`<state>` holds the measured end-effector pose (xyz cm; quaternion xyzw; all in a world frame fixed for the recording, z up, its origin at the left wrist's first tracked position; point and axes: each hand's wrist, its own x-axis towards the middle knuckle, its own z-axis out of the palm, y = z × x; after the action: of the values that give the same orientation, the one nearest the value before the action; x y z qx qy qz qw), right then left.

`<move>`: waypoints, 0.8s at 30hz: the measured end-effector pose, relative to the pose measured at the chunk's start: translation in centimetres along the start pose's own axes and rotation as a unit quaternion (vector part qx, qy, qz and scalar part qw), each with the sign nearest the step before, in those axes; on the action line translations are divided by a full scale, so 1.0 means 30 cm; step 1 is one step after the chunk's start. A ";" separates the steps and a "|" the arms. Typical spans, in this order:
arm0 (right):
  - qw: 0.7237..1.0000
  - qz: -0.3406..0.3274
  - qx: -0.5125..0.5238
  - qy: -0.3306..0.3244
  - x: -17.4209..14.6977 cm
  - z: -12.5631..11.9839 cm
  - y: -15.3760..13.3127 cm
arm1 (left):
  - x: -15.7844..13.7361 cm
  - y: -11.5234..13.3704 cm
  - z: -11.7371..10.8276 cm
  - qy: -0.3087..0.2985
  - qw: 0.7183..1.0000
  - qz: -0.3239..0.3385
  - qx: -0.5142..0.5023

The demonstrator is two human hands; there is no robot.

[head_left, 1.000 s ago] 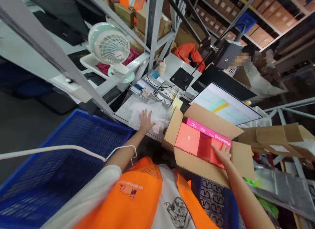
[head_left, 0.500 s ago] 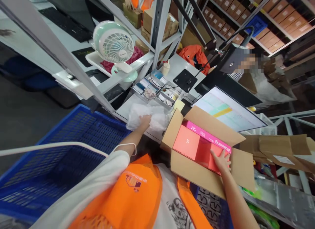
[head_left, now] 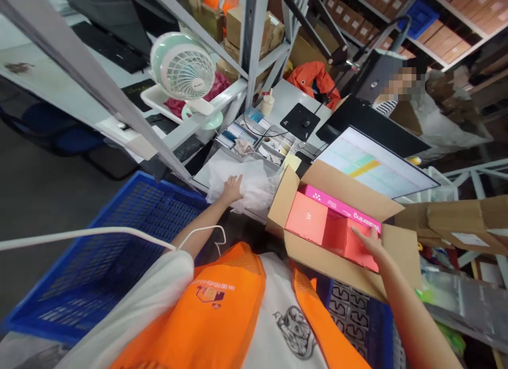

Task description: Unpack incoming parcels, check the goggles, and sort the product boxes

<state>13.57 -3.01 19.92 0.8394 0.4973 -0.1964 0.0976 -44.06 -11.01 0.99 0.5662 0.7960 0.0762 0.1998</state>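
My left hand (head_left: 233, 189) lies on a crumpled pile of translucent white plastic wrap (head_left: 256, 181) at the desk's near edge, its fingers spread. An open cardboard box (head_left: 317, 250), flaps folded out, stands to the right. Packed inside are a coral box (head_left: 306, 216) on the left, another coral box (head_left: 359, 246) on the right and a slim magenta box (head_left: 337, 204) along the far side. A gap separates the two coral boxes. My right hand (head_left: 372, 242) rests on top of the right-hand coral box, fingers stretched and apart.
A monitor (head_left: 373, 165) stands behind the carton. Grey trays of small items (head_left: 257, 141) sit beyond the wrap. At left are a blue crate (head_left: 130, 242) and a fan (head_left: 186, 67) by the metal frame. A white cable (head_left: 99, 231) crosses my left arm. Other people work farther back.
My left hand's fingers have spread wider over the plastic wrap. My right hand stays on the coral box. The view has shifted slightly, so the carton appears farther right.
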 end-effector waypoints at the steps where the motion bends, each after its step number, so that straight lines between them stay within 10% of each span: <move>1: 1.000 0.017 0.005 -0.001 -0.015 0.001 -0.025 | -0.008 -0.006 -0.010 0.006 1.000 0.003 -0.002; 7: 0.998 0.070 0.002 -0.003 -0.065 -0.035 -0.165 | -0.064 0.029 0.080 0.137 0.988 0.009 -0.076; 13: 0.994 0.084 -0.016 -0.062 -0.078 -0.068 -0.166 | -0.099 0.138 0.230 0.095 0.990 0.020 -0.101; 24: 0.998 0.051 0.019 -0.030 -0.088 -0.021 -0.132 | -0.075 0.187 0.111 0.108 0.989 0.076 -0.067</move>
<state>9.14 -2.94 21.74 0.8592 0.4464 -0.2262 0.1064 -37.21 -11.50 0.43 0.5989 0.7607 0.2053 0.1434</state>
